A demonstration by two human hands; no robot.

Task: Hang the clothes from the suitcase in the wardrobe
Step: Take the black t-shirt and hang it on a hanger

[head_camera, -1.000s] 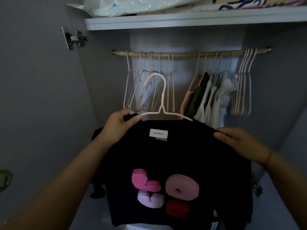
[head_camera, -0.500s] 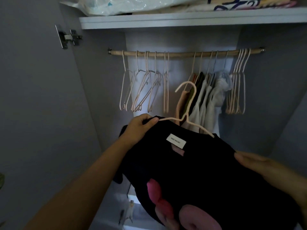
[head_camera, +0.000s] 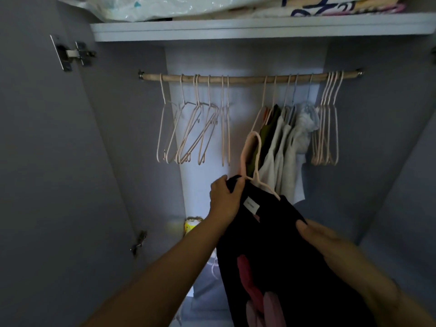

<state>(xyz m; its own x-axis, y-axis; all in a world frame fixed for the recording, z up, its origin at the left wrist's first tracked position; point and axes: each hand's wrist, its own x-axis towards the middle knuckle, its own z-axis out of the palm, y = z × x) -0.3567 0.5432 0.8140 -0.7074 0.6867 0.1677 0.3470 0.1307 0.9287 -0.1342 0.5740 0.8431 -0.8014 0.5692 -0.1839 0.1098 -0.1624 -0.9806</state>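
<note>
A black top [head_camera: 290, 260] with pink raised shapes and a white neck label hangs on a pale pink hanger [head_camera: 253, 159], turned edge-on toward the wardrobe. My left hand [head_camera: 224, 197] grips the top's left shoulder at the hanger's end. My right hand [head_camera: 328, 241] holds the right shoulder, thumb on the fabric. The hanger's hook is below the wooden rail [head_camera: 250, 77], in front of the hung clothes [head_camera: 285, 149]. The suitcase is out of view.
Several empty pink hangers [head_camera: 193, 131] hang left on the rail, and more empty hangers [head_camera: 326, 128] at its right end. A shelf [head_camera: 259, 28] with bagged items runs above. The open door [head_camera: 35, 161] with hinges stands left. Small items lie on the wardrobe floor.
Both hands have swung the black top from facing me to edge-on and carried it right and deeper into the wardrobe. The hanger hook now points toward the gap beside the hung clothes.
</note>
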